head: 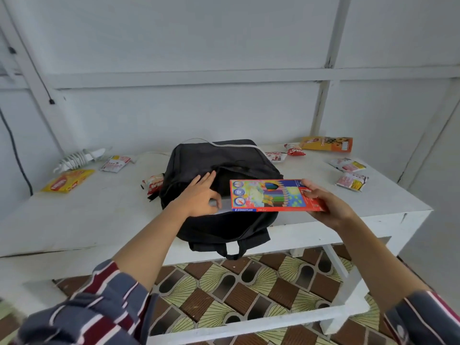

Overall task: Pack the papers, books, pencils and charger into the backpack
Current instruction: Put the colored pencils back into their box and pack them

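On the white desk (74, 220), the black backpack (224, 155) is lying with its mouth open toward me. My left hand (199, 197) is pinching the near lip between thumb and forefinger, the other fingers spread out. My right hand (326, 205) is gripping the box of colour pencils (268, 195) by one end, fingers curled round it, just above the opening. White papers (224, 210) are showing inside. I'm judging this as roughly midway: the pencils are going in now, the charger (77, 159) is lying at the desk's far left, and I'm seeing no books.
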A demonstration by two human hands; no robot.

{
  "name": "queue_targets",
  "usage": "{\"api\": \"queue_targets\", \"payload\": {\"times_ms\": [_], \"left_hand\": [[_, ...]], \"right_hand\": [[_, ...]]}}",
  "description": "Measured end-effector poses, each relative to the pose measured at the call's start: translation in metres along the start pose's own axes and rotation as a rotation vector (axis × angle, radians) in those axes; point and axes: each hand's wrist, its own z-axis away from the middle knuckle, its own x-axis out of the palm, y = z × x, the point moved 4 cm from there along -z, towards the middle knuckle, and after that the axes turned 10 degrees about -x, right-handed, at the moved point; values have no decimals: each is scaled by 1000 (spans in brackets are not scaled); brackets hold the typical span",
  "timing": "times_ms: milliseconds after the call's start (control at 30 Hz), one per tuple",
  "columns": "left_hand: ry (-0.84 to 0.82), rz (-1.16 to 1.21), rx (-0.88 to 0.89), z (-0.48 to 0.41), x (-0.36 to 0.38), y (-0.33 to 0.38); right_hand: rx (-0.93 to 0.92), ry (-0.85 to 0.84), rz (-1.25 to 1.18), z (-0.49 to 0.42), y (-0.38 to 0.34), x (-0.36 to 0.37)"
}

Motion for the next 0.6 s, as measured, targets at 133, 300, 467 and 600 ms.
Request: {"api": "queue_targets", "payload": {"times_ms": [133, 300, 467, 600], "left_hand": [[4, -67, -12, -4, 1, -8], [-5, 209, -64, -10, -8, -22], [66, 481, -105, -21, -18, -35], [163, 359, -49, -30, -17, -32]], "right_hand": [[45, -60, 41, -4, 13, 6], [59, -76, 38, -9, 22, 8], [60, -58, 41, -12, 26, 6], [58, -56, 39, -15, 28, 3]]}}
